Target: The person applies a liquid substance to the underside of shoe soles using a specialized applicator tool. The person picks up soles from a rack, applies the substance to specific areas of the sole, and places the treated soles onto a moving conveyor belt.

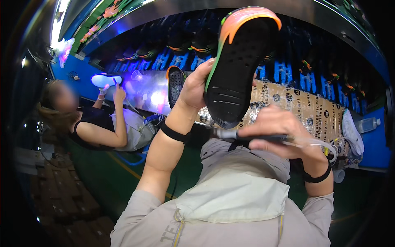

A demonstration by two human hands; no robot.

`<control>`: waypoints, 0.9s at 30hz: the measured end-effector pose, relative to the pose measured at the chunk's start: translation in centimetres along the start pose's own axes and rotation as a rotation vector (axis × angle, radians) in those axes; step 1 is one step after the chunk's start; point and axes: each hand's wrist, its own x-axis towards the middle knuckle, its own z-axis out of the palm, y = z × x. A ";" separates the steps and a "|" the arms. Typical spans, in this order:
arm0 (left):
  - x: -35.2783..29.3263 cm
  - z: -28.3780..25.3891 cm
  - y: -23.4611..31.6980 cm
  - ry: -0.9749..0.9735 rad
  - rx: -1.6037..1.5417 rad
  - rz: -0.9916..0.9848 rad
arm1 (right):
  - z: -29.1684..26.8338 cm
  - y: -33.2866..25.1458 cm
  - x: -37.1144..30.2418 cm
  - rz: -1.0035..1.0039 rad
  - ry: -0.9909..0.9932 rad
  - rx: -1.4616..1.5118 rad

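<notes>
My left hand (196, 85) grips a black shoe sole (234, 78) by its edge and holds it up. Pink, orange and green colouring wraps the sole's far end, and its upward face has rows of small holes and a few grooves. My right hand (277, 125) is closed around a dark-handled brush (263, 136) with a pale ferrule. A clear tube trails from the brush's rear end. Its tip points left, just below the near end of the sole; motion blur hides whether they touch. Another black sole (175, 84) with an orange edge lies beyond my left wrist.
A bench topped with printed brown cardboard (284, 101) under clear film runs across. Behind it, blue holders (284, 73) carry more soles. At right are a white cloth (352, 131) and a clear bottle (369, 124). A co-worker (103, 123) at left holds a lit sole (106, 80).
</notes>
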 end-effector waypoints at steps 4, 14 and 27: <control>1.4 -1.3 0.0 0.025 0.072 -0.105 | 0.0 0.2 -0.1 -0.020 -0.115 -0.411; 3.6 1.3 0.3 0.095 0.250 -0.357 | -0.4 0.4 -0.4 -0.052 -0.187 -0.342; 2.2 -1.3 -1.3 0.129 -0.059 -0.484 | -1.5 1.0 -0.9 0.088 0.036 -0.214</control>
